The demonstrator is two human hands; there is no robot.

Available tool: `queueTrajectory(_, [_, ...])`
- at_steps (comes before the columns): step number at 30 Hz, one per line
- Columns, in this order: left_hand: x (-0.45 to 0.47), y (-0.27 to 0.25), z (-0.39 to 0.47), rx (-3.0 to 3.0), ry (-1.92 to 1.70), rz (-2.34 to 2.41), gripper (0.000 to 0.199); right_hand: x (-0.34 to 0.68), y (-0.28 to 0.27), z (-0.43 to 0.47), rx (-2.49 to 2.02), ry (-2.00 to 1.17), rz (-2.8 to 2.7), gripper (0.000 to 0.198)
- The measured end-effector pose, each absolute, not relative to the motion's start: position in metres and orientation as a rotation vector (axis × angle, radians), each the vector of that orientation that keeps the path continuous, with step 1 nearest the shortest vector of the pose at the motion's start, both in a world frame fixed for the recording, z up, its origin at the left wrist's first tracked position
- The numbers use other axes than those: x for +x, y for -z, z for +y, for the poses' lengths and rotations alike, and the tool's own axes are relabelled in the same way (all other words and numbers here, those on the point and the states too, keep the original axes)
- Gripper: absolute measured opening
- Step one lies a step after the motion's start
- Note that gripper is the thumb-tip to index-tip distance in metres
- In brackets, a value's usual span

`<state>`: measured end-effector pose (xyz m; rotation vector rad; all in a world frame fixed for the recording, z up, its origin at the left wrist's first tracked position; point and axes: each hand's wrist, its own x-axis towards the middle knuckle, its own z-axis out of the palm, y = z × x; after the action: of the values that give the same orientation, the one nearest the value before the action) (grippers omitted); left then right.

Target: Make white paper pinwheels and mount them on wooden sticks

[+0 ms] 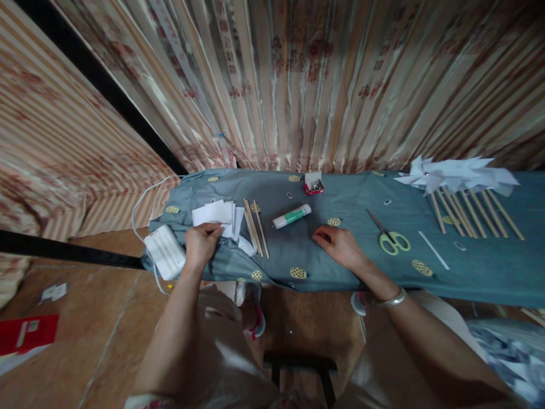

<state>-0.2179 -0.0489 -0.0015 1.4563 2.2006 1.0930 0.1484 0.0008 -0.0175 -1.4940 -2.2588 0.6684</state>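
My left hand (203, 243) is at the pile of white paper pieces (216, 212) on the cloth-covered table, its thumb and forefinger pinched on the near edge of the paper. Over the cloth at the centre, my right hand (339, 244) has its fingers curled together; whether something small is between them cannot be seen. A green and white glue stick (292, 216) lies between my hands. Several thin wooden sticks (256, 228) lie just right of the paper. Behind the glue stick stands a small red box (314, 184) of metal pins, its lid up.
Scissors (393, 241) with green handles lie right of my right hand, a white paper strip (433, 250) beyond them. Several paper pinwheels (458, 175) on sticks rest at the far right. A white power strip (165, 253) with a cord sits at the left edge. A curtain (298, 85) hangs behind.
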Motion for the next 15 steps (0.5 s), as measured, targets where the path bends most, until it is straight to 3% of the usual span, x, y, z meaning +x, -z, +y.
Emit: queueTrajectory(15, [-0.22, -0.009, -0.048, 1.313, -1.165, 2.219, 0.021, 0.148, 0.016, 0.001, -1.495, -0.678, -2.268, 0.017])
